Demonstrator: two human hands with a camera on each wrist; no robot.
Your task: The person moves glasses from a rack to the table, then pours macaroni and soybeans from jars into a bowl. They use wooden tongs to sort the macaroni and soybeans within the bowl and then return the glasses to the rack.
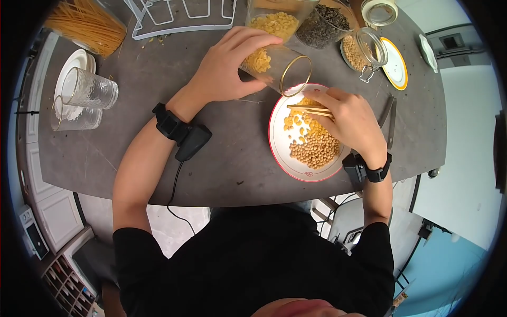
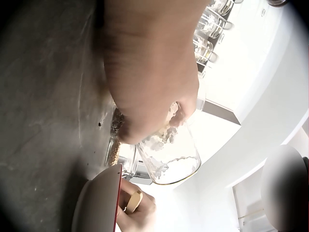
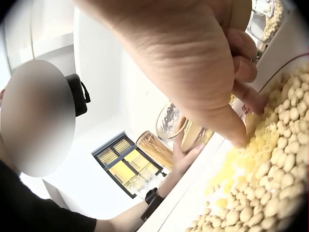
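My left hand (image 1: 224, 66) grips a gold-rimmed glass (image 1: 283, 54) from the side, thumb below. The glass lies tilted, its mouth toward a white bowl with a red rim (image 1: 280, 150), and yellow pasta (image 1: 259, 61) sits near its base. Over the bowl, my right hand (image 1: 351, 119) holds wooden tongs (image 1: 311, 110), one end sticking out to the left. In the right wrist view its fingertips are down at the small pasta pieces (image 3: 263, 140). Soybeans (image 1: 315, 150) fill the near part of the bowl, with pasta beyond them.
Behind the hands stand containers of pasta (image 1: 274, 24) and dark dried leaves (image 1: 323, 24), plus an open clip-top jar of soybeans (image 1: 355, 53). A yellow-rimmed plate (image 1: 396, 63) and dark metal tongs (image 1: 389, 119) lie right. Left are glasses (image 1: 90, 87), a spaghetti jar (image 1: 87, 26) and a white rack (image 1: 182, 29).
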